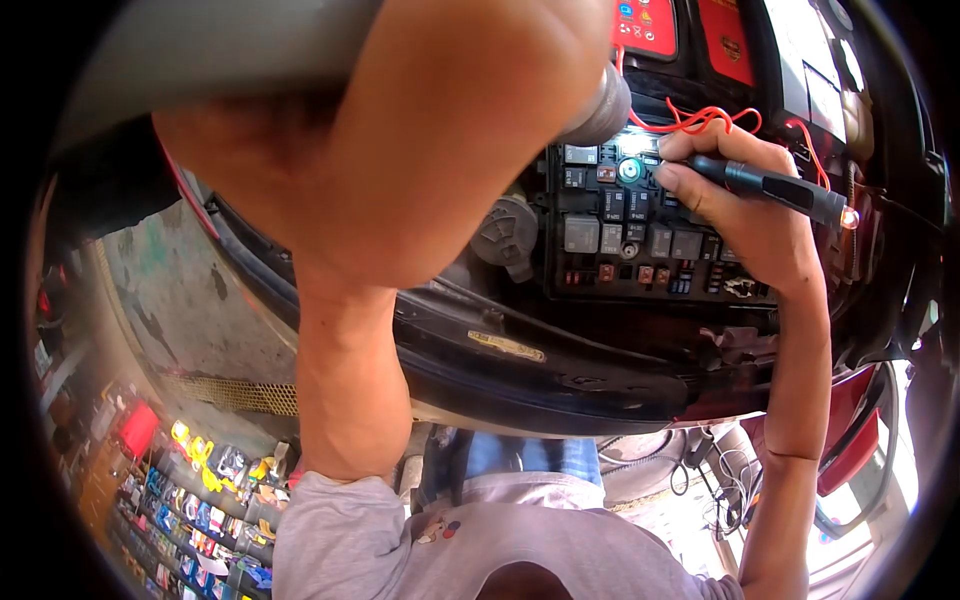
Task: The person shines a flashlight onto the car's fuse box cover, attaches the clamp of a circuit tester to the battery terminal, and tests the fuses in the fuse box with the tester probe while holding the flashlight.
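My right hand (740, 205) pinches a slim black penlight (775, 188) between thumb and fingers. The penlight's rear end glows orange, and a bright white patch falls by its front end on the fuse box (560, 290). Dark relays (581, 235) and small coloured fuses (606, 272) fill this box. Thin red wire (690, 118) loops behind the fingers of that hand. My left arm (350, 350) rises very large and close to the camera, covering the upper left. Its hand is too near and blurred for the fingers to be made out.
A red-labelled battery (650, 28) sits beyond the fuse box. The dark front edge of the car (560, 365) runs between my body and the box. A round cap (503, 235) lies left of the box. At lower left are shelves with many small items (200, 520).
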Demonstrator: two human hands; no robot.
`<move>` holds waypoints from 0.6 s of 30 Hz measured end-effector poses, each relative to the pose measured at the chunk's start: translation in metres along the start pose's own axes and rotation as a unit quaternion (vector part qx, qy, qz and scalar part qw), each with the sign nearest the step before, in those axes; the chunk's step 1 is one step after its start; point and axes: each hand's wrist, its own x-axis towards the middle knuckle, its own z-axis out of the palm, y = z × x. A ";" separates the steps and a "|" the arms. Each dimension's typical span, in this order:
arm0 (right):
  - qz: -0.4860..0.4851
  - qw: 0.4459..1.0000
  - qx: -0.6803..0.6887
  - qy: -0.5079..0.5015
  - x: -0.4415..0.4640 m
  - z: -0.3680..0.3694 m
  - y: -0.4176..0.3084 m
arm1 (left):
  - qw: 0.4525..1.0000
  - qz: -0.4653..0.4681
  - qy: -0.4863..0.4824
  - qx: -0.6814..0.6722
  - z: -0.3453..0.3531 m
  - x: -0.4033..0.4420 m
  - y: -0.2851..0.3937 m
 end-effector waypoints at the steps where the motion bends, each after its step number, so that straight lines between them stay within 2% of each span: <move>1: -0.010 1.000 0.023 -0.008 0.000 -0.002 0.001 | 1.000 0.001 -0.005 0.003 0.000 0.001 0.001; 5: -0.011 0.995 0.101 -0.011 0.000 -0.006 0.004 | 0.999 -0.001 -0.032 0.018 0.000 0.002 0.005; 8: -0.057 0.996 0.074 0.007 -0.002 -0.004 0.005 | 0.998 -0.003 -0.062 0.028 0.001 0.002 0.007; 11: -0.054 0.983 0.168 0.045 -0.005 0.004 0.015 | 0.996 -0.003 -0.084 0.038 0.004 0.002 0.006; 14: -0.090 0.989 0.113 0.040 -0.004 0.002 0.009 | 0.995 -0.006 -0.096 0.041 0.006 0.003 0.005; 18: -0.172 0.976 0.129 0.041 -0.002 0.011 0.020 | 0.994 -0.012 -0.097 0.038 0.006 0.004 0.005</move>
